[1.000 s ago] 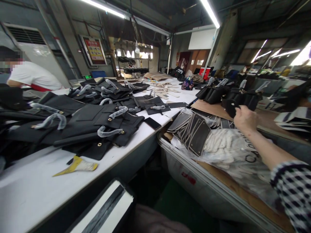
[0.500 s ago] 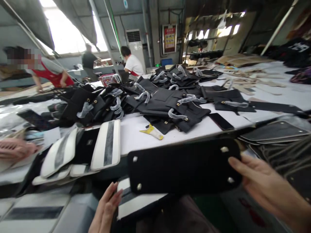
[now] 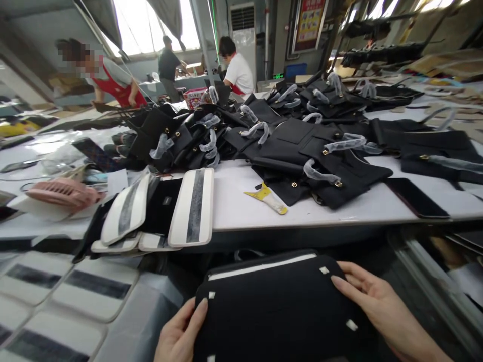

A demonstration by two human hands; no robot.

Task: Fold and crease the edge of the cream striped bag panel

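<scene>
A black rounded panel (image 3: 275, 311) with small pale squares near its corners lies low in front of me. My left hand (image 3: 181, 332) grips its left edge, thumb on top and fingers beneath. At the upper right corner my right hand (image 3: 372, 296) pinches the panel the same way. Under its far edge shows a white strip (image 3: 260, 265) and another dark edge, most of that lower piece being hidden. White panels (image 3: 192, 208) with dark stripes are piled on the table (image 3: 234, 221) beyond my left hand.
Black bags (image 3: 294, 141) with wrapped handles heap across the table. A yellow-and-white pointed piece (image 3: 268, 198), a phone (image 3: 417, 197) and a pink fan-like object (image 3: 62, 193) lie near its front. More striped panels (image 3: 96, 289) are at lower left. Several people (image 3: 113, 83) work behind.
The black panel has come down and left, over the striped white piece. My left hand has moved onto its left edge. My view has turned left.
</scene>
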